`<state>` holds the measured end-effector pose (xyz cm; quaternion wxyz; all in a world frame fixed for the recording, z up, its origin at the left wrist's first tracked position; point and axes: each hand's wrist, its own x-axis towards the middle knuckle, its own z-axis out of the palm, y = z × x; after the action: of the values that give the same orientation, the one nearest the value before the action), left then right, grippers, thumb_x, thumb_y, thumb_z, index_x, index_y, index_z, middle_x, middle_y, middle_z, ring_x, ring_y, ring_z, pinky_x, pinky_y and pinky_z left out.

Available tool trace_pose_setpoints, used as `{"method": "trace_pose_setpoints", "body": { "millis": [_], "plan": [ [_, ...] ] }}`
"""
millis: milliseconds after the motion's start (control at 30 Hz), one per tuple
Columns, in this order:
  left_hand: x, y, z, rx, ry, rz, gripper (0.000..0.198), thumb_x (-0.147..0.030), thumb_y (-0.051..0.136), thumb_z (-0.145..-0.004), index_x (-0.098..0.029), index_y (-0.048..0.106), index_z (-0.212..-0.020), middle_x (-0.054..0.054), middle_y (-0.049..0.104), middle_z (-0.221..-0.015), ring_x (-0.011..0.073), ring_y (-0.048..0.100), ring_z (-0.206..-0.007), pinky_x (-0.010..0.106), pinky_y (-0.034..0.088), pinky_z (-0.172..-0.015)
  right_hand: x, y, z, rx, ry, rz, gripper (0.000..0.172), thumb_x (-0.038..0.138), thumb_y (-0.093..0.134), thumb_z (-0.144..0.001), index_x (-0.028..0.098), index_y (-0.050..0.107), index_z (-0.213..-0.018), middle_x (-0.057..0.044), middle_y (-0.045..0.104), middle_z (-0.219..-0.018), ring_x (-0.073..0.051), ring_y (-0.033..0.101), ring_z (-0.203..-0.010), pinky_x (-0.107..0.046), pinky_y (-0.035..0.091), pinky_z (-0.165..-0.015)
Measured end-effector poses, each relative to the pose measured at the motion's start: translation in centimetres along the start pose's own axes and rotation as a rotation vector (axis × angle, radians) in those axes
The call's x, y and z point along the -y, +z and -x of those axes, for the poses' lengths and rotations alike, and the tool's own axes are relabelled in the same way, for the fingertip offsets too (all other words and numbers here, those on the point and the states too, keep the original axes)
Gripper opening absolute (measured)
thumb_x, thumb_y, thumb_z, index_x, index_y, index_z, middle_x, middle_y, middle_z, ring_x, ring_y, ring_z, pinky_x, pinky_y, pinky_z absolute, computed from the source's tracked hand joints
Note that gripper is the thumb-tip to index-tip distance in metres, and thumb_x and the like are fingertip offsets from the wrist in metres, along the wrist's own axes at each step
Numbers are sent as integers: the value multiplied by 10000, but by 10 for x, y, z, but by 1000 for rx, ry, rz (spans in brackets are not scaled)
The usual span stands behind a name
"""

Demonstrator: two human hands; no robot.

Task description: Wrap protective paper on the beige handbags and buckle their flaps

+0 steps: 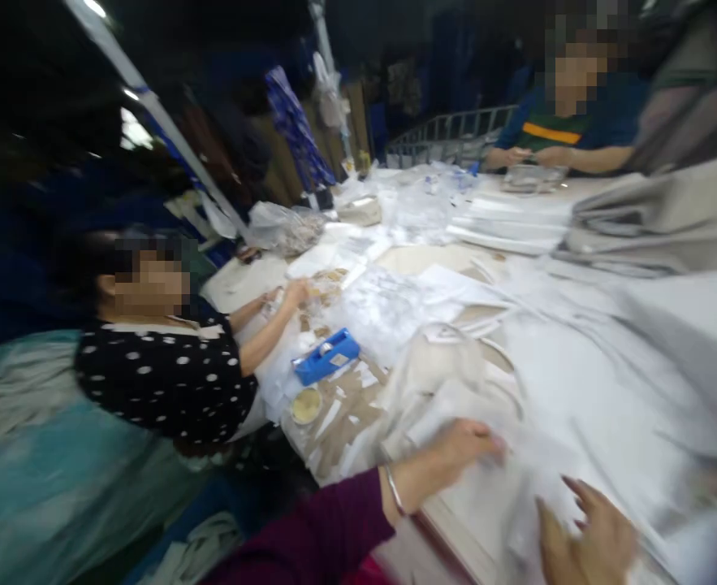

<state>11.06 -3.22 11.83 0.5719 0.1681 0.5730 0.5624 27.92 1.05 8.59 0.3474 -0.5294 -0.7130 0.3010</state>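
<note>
My left hand (464, 447), in a maroon sleeve with a thin bracelet at the wrist, lies on a clear plastic bag (534, 463) at the near edge of the work table (455, 528); its fingers are curled onto the plastic. My right hand (589, 536) sits at the bottom right, fingers bent and raised around the same white, crinkled plastic. Motion blur smears both hands, so the grip is unclear. White and beige fabric pieces (449, 366) lie just beyond them.
A person in a black dotted top (169, 382) works at the table's left side beside a blue tape dispenser (326, 356) and a small round tin (306, 405). Another person in a dark shirt (571, 130) sits at the far end. Folded grey cloth (656, 219) is stacked at right.
</note>
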Motion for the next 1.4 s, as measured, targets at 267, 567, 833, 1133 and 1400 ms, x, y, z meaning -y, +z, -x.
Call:
{"method": "trace_pose_setpoints", "body": {
  "millis": [267,567,833,1133,1400],
  "plan": [
    [-13,-6,-3,-48,1,-180,289,-407,667,-662,-123,619,-659,-15,490,-593,88,356,-557,243,249,-544,17,1,-4,145,501,-80,761,445,683,-558,129,459,-1212,-123,504,-1067,-222,547,-783,-365,482,-703],
    [1,-2,-8,-86,119,-291,267,-381,677,-630,-151,542,-626,-54,442,-525,66,347,-483,216,258,-483,49,-7,11,264,464,-21,404,302,614,-630,157,575,-1005,-26,567,-721,-215,557,-686,-321,429,-649],
    [1,-1,2,72,-63,-52,310,-379,692,-649,-153,546,-803,25,609,-691,122,571,-536,246,436,-535,77,-22,51,384,555,-542,380,399,567,-732,235,543,-1074,-11,619,-841,-175,575,-693,-230,424,-477],
    [-6,8,5,61,-84,131,355,-436,679,-724,-147,529,-866,39,596,-796,239,685,-791,346,462,-788,68,-21,62,272,583,-716,380,463,635,-730,205,570,-1001,-40,651,-821,-193,628,-774,-305,539,-676],
    [21,19,20,57,-170,324,290,-305,724,-679,-154,513,-807,53,613,-834,162,643,-710,282,472,-666,58,-15,71,255,527,-807,391,443,638,-747,216,560,-1056,-34,642,-904,-190,619,-838,-311,542,-714]
  ]
}}
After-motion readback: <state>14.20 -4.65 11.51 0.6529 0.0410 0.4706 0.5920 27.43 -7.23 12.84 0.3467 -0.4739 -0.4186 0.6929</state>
